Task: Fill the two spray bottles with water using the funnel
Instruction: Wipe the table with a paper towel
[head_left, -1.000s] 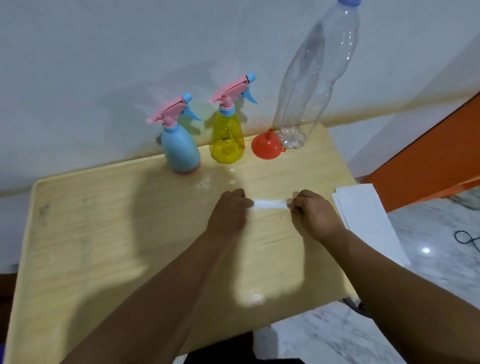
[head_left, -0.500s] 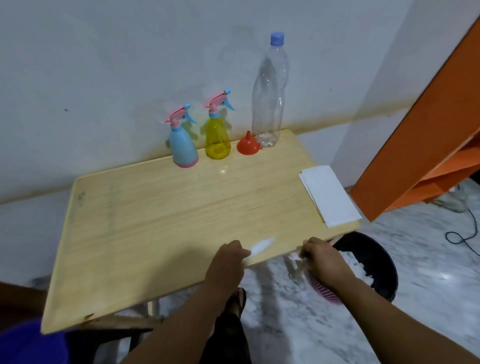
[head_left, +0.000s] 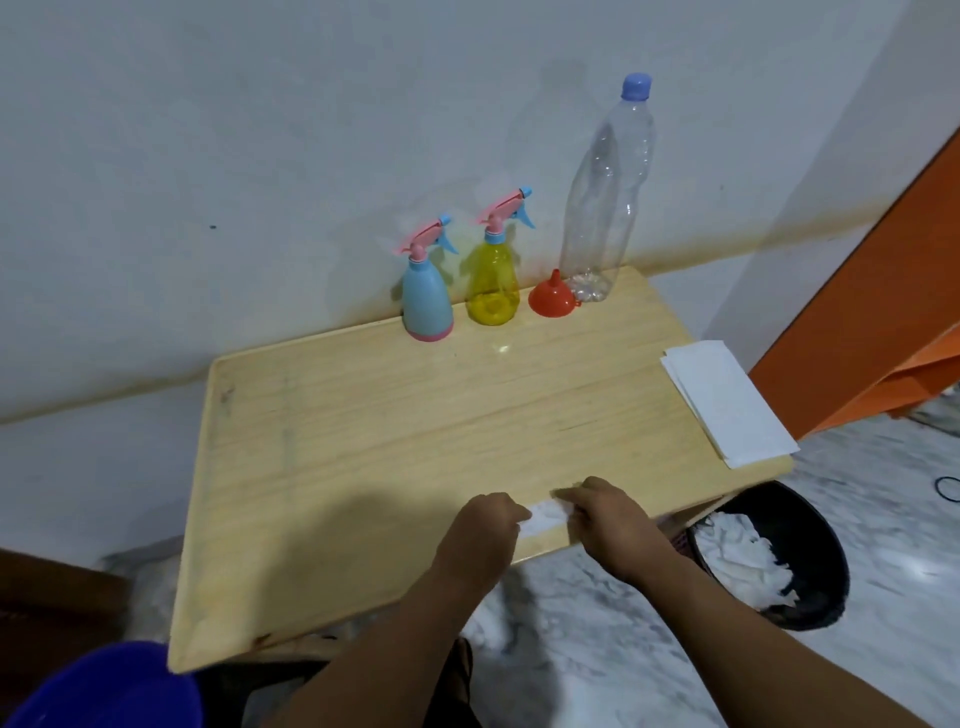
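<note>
A blue spray bottle (head_left: 426, 301) and a yellow spray bottle (head_left: 492, 283), both with pink trigger heads, stand at the back of the wooden table (head_left: 363, 441) against the wall. An orange funnel (head_left: 551, 298) rests mouth-down beside them. Behind the funnel stands a tall clear plastic bottle (head_left: 605, 208) with a blue cap, looking empty. My left hand (head_left: 485, 525) and my right hand (head_left: 605, 512) are at the table's near edge, both gripping a small white tissue (head_left: 545, 517) stretched between them.
A stack of white tissues (head_left: 727, 405) lies on the table's right edge. A black bin (head_left: 810, 545) holding crumpled white tissues stands on the marble floor at the right. An orange shelf (head_left: 883, 312) rises further right. A blue tub (head_left: 104, 691) shows at bottom left.
My hands, holding the tissue, came from the table's middle back to its near edge. The view pulled back, so the bin and floor came into sight.
</note>
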